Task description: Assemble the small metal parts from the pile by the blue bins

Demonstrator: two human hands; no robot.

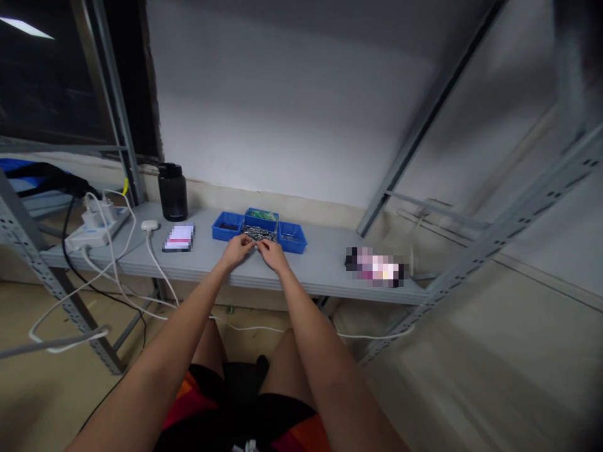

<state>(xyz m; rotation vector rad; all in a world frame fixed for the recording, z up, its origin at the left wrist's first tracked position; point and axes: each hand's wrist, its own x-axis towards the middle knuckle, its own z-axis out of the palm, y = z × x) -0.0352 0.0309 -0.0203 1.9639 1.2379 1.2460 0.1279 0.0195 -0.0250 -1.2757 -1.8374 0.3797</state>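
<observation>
My left hand (237,250) and my right hand (272,253) meet just in front of the blue bins, fingertips pinched close together. Whatever small piece they hold is too tiny to name. Right behind my fingers, a pile of shiny metal parts (259,233) fills the middle bin. To its left is a blue bin (220,236) with small dark parts. The right blue bin (296,247) holds some thin, silvery pieces. At the back, another blue bin (268,211) contains green items.
A dark bottle (173,193) stands at the back left, behind a lit phone (179,238). A white power strip (98,232) and cables lie at the left end. Another blurred screen device (374,267) rests on the right of the grey shelf (325,263). Metal posts frame both ends.
</observation>
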